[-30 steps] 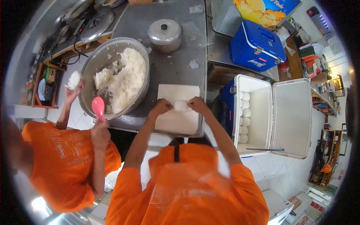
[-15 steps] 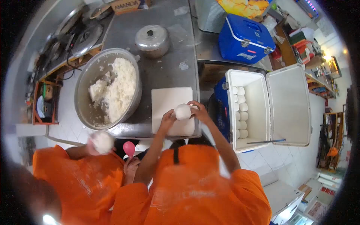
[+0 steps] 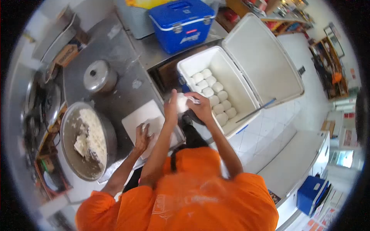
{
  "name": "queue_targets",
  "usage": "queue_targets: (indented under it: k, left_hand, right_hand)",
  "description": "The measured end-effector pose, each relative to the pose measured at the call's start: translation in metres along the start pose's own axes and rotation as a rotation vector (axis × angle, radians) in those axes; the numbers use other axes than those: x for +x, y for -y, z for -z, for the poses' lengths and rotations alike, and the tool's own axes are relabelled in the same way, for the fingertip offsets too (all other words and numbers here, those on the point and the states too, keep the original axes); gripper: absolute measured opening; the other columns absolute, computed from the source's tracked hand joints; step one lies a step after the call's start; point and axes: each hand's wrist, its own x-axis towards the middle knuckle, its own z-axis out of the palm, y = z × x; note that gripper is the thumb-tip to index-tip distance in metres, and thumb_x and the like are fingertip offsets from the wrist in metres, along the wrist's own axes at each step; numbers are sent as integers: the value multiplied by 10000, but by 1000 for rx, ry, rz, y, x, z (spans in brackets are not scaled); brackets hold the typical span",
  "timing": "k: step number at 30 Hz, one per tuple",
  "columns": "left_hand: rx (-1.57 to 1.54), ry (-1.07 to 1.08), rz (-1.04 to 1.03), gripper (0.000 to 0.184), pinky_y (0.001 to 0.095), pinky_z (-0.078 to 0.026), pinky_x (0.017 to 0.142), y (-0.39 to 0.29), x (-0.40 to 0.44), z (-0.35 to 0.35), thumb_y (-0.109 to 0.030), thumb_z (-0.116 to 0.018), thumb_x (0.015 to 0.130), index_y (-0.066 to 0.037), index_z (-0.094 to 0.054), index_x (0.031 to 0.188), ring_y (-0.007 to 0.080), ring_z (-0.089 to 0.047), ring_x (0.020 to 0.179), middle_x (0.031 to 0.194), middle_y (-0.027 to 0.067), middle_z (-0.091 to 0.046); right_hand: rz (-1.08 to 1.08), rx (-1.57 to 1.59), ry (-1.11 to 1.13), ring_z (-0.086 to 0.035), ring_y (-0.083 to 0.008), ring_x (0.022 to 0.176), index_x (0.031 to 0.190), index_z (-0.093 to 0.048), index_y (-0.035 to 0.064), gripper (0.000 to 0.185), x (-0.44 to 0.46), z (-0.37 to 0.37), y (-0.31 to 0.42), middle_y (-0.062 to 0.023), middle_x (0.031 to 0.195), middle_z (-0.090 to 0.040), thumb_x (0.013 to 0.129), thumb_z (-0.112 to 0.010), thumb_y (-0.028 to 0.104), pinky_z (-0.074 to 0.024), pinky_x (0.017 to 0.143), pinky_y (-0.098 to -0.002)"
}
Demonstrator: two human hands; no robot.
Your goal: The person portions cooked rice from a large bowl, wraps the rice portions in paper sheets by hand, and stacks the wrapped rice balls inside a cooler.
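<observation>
Between my two hands is a smooth white ball (image 3: 182, 103), with a loose flap of thin white wrapping at its right side. My left hand (image 3: 170, 109) is closed against its left side. My right hand (image 3: 201, 107) pinches the flap and steadies the other side. They hang over the gap between the steel table and the open cool box (image 3: 246, 90). Inside that box, several similar white balls (image 3: 217, 87) lie in rows. A co-worker's hand (image 3: 142, 138) is over the white board (image 3: 148, 115) on the table, near my left forearm, with something whitish at its fingers.
A large pot (image 3: 110, 134) of white, rice-like mash stands on the left. Behind it on the steel table (image 3: 115, 50) is a lidded metal pot (image 3: 100, 77). A closed blue cool box (image 3: 183, 23) sits at the back. The open box's lid (image 3: 266, 57) leans out right.
My hands have carried the white ball from above the board rightward toward the open cool box, and my view has turned right. The co-worker's hand has come over the board.
</observation>
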Motion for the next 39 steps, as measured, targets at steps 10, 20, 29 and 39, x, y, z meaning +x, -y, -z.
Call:
queue_targets:
  k: [10,20,29,39]
  left_hand:
    - [20,-284,-324,389,343,-507,682,6,15,-100,-292,-641,880,84,-633,980,220,-643,773,896,157,-677]
    - [-194,-22,22,477,344,-415,908,31,4,-147,-397,-535,943,19,-516,1174,257,-546,1006,1081,134,-573]
    - [-52,368,51,229,298,-437,799,-5,-39,-51,-194,-557,952,7,-551,1061,166,-539,808,858,64,-561]
    - [536,-250,-112,162,220,-417,652,58,-136,192,-183,-545,972,-28,-589,958,63,-487,701,788,-17,-529]
  right_hand:
    - [3,292,-810,-513,-68,736,1166,-533,8,261,49,-1,-32,-19,907,-586,925,-595,87,-421,628,-232]
    - [-243,163,-376,-566,-139,937,1258,-488,-31,467,7,72,-37,-56,1070,-619,855,-687,94,-450,818,-265]
    - [-411,-837,273,-608,-237,985,1273,-507,29,812,10,188,-179,-161,1068,-643,637,-853,397,-481,865,-352]
    - [-477,-896,895,-575,-298,1114,1252,-545,94,684,34,174,-203,-155,1201,-609,673,-831,320,-473,900,-403]
